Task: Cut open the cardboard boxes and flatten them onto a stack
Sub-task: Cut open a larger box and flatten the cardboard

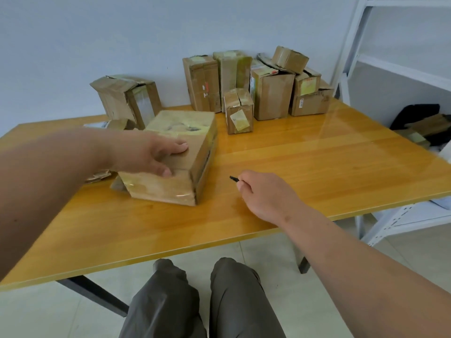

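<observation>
We get bright, even light, soft shadows; glare streaks the table (329, 132) at right. Wide-angle bend at edges, left arm (44, 181) slightly blurred, centre sharp.

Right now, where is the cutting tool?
In the head view, the small black tool is pinched in the right hand, above the table, just right of the taped box.

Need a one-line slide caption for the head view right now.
Left hand rests on a taped cardboard box on the wooden table; right hand grips a small dark cutter.
</observation>
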